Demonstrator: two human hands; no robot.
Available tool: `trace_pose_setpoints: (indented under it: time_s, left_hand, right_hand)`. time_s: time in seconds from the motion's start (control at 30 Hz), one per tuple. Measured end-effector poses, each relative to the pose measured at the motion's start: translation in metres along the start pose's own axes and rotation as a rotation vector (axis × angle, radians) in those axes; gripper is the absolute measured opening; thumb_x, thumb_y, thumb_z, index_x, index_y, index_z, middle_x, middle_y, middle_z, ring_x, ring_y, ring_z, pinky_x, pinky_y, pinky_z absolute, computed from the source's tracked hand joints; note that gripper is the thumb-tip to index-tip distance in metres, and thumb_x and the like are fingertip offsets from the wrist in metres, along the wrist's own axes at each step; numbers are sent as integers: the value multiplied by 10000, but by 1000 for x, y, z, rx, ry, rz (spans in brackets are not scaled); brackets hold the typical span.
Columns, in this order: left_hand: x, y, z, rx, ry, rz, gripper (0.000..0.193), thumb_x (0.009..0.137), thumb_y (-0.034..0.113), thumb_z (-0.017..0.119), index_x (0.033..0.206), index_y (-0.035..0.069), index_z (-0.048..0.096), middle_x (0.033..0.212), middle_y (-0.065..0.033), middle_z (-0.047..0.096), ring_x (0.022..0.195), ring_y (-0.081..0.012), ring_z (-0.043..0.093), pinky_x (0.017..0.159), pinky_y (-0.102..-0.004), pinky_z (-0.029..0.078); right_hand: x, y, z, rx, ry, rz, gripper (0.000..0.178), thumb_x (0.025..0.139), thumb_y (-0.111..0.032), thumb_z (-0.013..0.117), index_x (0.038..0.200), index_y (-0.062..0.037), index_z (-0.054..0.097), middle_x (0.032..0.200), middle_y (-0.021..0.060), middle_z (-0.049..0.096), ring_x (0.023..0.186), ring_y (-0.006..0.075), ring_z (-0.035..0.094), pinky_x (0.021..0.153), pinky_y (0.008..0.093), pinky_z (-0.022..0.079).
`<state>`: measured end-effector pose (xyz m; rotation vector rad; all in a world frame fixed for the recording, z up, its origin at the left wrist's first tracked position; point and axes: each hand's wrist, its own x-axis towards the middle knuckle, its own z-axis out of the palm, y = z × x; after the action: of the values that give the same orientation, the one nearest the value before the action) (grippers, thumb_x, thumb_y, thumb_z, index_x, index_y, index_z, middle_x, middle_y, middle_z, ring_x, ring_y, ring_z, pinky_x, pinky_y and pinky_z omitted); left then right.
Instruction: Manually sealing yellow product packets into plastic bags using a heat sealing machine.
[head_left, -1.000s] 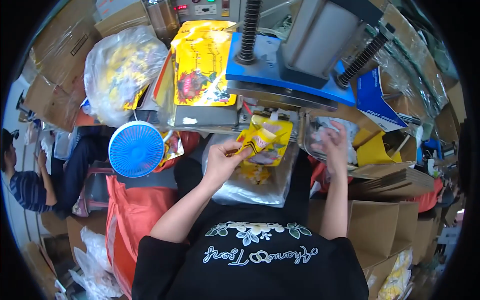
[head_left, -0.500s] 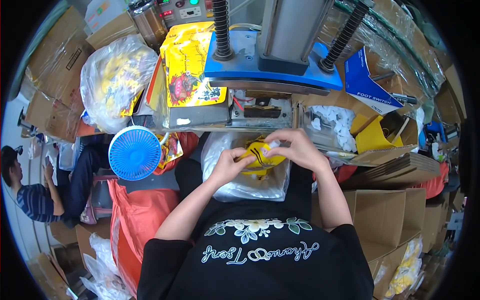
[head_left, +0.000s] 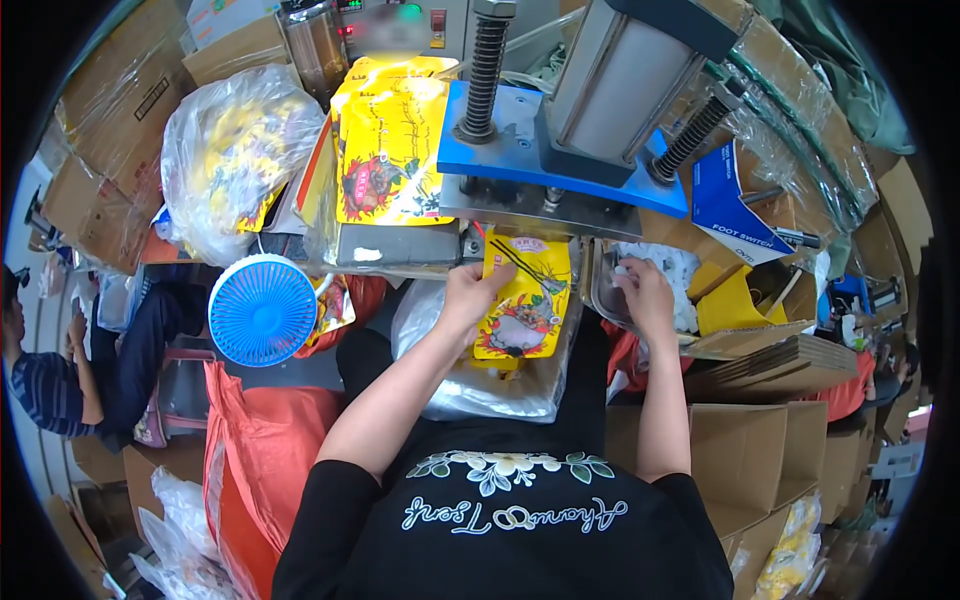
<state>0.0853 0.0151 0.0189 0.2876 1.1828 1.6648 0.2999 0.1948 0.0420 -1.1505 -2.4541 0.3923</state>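
Observation:
My left hand point(head_left: 474, 300) grips the left side of a flat yellow printed pouch point(head_left: 525, 300), thumb on its front. The pouch stands upright over a clear plastic bag point(head_left: 440, 385) on my lap, its top edge just in front of the press point(head_left: 560, 150). More yellow packaging shows beneath its lower edge. Over at the right, my right hand point(head_left: 648, 297) is at a clear tray point(head_left: 603, 285) of small white pieces point(head_left: 668, 262). Its fingertips are pinched together, with a white bit showing at them.
A stack of yellow pouches point(head_left: 390, 150) lies left of the press. A blue fan point(head_left: 262, 310) stands at the table's front edge, before a stuffed plastic bag point(head_left: 235, 150). Cardboard boxes point(head_left: 735, 450) are at my right, a red sack point(head_left: 270, 430) at my left. Another person point(head_left: 55, 385) sits far left.
The yellow pouch, earlier bent between both hands, is now flat and upright in my left hand. My right hand has moved right to the tray. The press's dark plate hangs farther below its blue one.

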Motion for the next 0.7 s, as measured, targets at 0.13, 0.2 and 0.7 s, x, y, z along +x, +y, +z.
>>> trace_pose_setpoints:
  time_s: [0.13,0.2,0.7]
  left_hand:
    - [10,43,-30,693,52,346,290,873,231,698,1043,-4,689,918,-105,721,839,-195,684,746,-321,523]
    - [18,70,-52,1037,296,756,462,831,317,730,1193,48,632,1157,-139,652,1090,-273,610,916,-390,460]
    - [-62,25,-61,773,161,656,161,824,-52,686,980,-24,657,915,-39,628,839,-89,583,743,-219,465]
  right_hand:
    - [1,5,0,136,8,-70,304,814,-18,650,1115,-53,624,954,144,612,889,260,614,759,347,502]
    - [-2,9,2,207,109,-58,348,812,19,628,1151,-55,620,1018,136,589,978,251,582,764,331,504]
    - [-16,-95,-25,625,-29,-103,225,772,-67,765,974,-20,677,949,64,654,895,145,612,805,277,485]
